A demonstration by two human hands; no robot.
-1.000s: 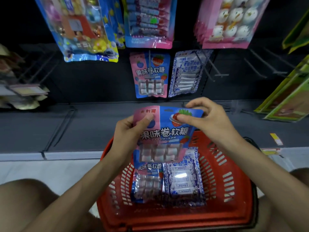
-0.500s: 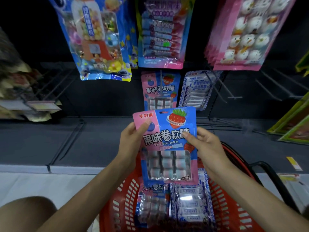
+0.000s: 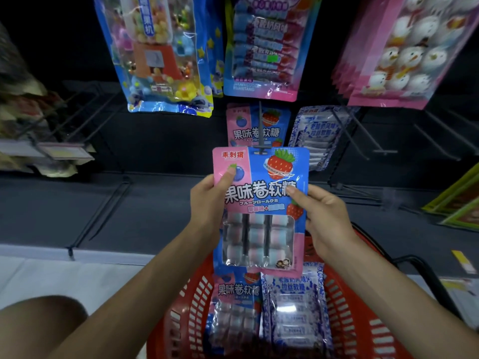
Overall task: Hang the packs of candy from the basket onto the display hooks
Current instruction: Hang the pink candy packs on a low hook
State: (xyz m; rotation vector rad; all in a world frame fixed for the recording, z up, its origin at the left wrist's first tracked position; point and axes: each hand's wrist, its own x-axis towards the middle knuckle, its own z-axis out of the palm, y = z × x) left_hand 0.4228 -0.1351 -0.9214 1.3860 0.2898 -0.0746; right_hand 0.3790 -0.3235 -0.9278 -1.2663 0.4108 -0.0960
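I hold a pink-and-blue candy pack (image 3: 260, 200) upright with both hands. My left hand (image 3: 208, 203) pinches its left edge and my right hand (image 3: 324, 218) grips its right edge. The pack's top hang hole sits at the tip of a dark display hook (image 3: 260, 130). Behind it on the same hook hangs a matching pack (image 3: 255, 125). Below, the red basket (image 3: 363, 320) holds another pink-and-blue pack (image 3: 236, 307) and a blue-and-white pack (image 3: 295, 307).
A blue-and-white pack (image 3: 315, 133) hangs on the hook to the right. Larger bags hang above: a blue toy-candy bag (image 3: 158, 53), a blue-pink bag (image 3: 264, 47) and pink snowman bags (image 3: 404, 53). Bare hooks (image 3: 363, 133) jut out at right. A dark shelf (image 3: 103, 211) lies below.
Both hands lifted the pack out of the basket and up toward the hook. My right hand slid from the pack's top edge down to its right side.
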